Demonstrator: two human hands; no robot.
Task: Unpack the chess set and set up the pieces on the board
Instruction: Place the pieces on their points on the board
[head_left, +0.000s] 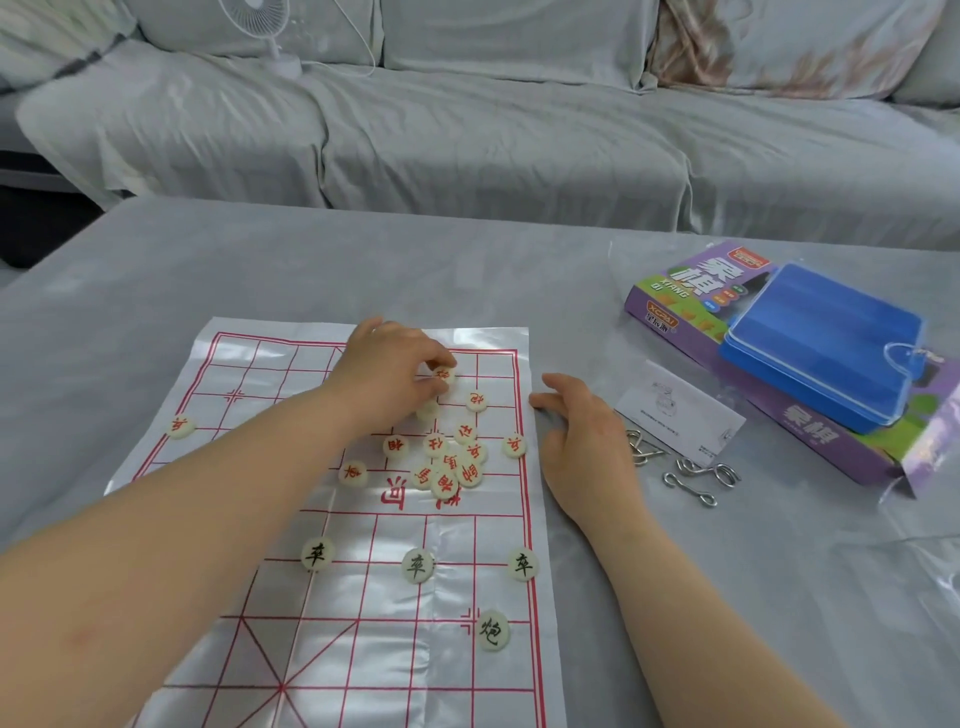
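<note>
While my left grip (395, 374) pinches red piece (443, 373) at far half of board (363, 649), right grip (582, 431) rests released on worktop (701, 623) beside it. Mid-setup, I judge; next I must seat piece squarely on line crossing.

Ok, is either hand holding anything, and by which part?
Left hand pinches a red-marked piece by its edge; right hand holds nothing, resting beside the board.

The left hand (393, 375) pinches a red-marked xiangqi piece (443, 374) over the board (260, 376). The right hand (584, 434) rests on the worktop (311, 260) beside it.
</note>
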